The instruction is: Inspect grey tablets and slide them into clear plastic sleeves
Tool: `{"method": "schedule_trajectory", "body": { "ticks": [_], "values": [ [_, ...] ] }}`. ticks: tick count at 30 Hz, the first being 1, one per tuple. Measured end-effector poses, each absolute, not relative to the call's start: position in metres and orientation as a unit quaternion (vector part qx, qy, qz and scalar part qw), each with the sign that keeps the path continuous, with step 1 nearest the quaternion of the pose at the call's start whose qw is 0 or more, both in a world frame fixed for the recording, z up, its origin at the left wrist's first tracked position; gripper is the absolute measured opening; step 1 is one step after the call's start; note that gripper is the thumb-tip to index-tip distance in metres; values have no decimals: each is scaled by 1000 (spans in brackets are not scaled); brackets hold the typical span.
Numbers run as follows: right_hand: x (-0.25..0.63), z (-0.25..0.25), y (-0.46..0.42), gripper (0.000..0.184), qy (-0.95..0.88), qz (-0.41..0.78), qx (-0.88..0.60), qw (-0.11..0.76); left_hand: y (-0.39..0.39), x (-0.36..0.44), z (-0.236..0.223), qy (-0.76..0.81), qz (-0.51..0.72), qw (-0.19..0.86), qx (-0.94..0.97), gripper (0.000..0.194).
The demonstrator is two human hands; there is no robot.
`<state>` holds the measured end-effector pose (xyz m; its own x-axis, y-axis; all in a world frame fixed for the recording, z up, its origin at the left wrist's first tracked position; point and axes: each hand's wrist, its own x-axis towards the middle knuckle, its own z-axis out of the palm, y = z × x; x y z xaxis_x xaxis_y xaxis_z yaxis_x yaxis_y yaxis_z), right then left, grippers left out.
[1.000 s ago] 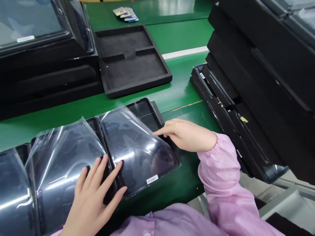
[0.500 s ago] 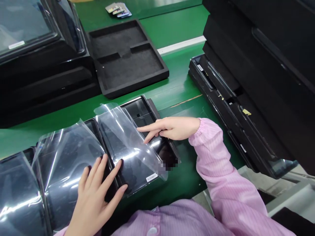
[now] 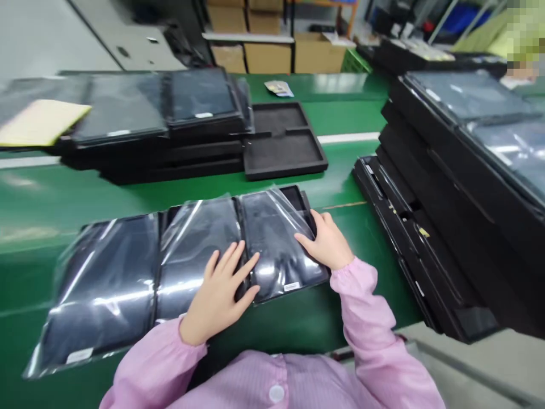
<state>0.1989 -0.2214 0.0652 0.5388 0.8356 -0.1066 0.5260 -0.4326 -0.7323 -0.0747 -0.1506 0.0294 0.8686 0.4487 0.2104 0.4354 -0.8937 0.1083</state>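
Note:
Three dark flat screen panels lie side by side in a black tray, each under clear plastic film. My left hand (image 3: 221,298) is open, its fingers spread over the middle panel (image 3: 200,244) and the gap beside the right panel (image 3: 270,241). My right hand (image 3: 330,244) rests at the right panel's right edge, thumb on the film and forefinger stretched apart from it along the edge. Its other fingers are partly hidden. The film now covers most of this panel, with creases near its upper right. A white label (image 3: 292,286) shows at the panel's lower edge. The left panel (image 3: 106,284) lies untouched.
Stacked black trays with panels (image 3: 170,153) stand at the back left, a yellow pad (image 3: 42,122) on them. Beside them lies a black foam tray (image 3: 285,153). A tall tray stack (image 3: 451,187) rises on the right. Another person's sleeve (image 3: 485,37) shows far right.
The view has lifted and widened. The film on the right panel lies flatter and farther right. My right hand has gone from pointing across the film to the panel's right edge; my left stays spread.

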Motion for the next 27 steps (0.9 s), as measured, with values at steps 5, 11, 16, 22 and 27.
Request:
{"method": "schedule_trajectory", "body": {
  "ticks": [5,11,16,22,27],
  "values": [
    [196,37,-224,63,-376,205,-820,379,-160,-64,31,172,98,62,978,73],
    [190,39,-243,62,-317,187,-820,437,-172,-51,25,145,152,-8,978,64],
    [174,58,-284,55,-240,183,-830,469,-174,-46,34,123,243,-9,962,48],
    [146,75,-278,49,-220,275,-765,539,-181,-39,42,130,281,13,951,40],
    [121,77,-287,25,-201,255,-742,586,-164,-93,52,255,300,40,918,56]
  ]
}}
